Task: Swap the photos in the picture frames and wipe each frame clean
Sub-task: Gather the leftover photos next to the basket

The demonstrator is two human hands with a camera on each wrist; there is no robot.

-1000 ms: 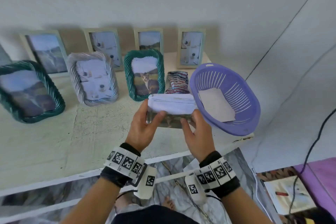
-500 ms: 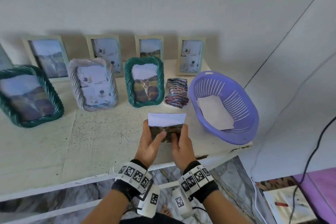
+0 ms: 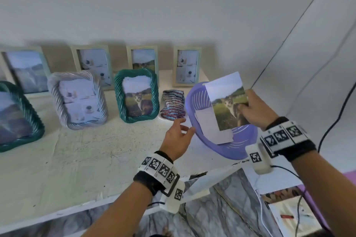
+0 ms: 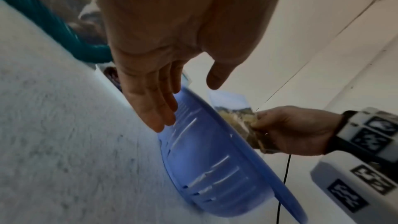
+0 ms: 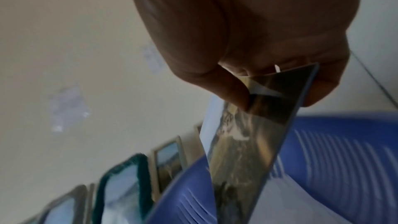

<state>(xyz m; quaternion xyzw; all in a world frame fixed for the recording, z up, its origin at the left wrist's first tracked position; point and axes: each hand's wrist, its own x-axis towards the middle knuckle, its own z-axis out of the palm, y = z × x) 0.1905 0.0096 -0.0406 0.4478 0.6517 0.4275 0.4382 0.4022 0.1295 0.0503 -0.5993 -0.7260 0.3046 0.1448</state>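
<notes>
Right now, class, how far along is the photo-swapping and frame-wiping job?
Done: every frame in view holds a photo, though which were swapped can't be told. In hand: the right hand pinches a loose cat photo over the purple basket; the left hand is free. Left: the striped cloth lies untouched, so any remaining wiping waits.

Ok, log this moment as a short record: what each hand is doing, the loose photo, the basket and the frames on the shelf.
left hand: open, fingers by the basket's outer wall, holding nothing
right hand: pinches the cat photo by its edge, above the basket
basket: purple, tilted, a sheet of paper inside
cloth: folded, striped, left of the basket
frames: green frame shows a cat picture; others stand along the wall
</notes>
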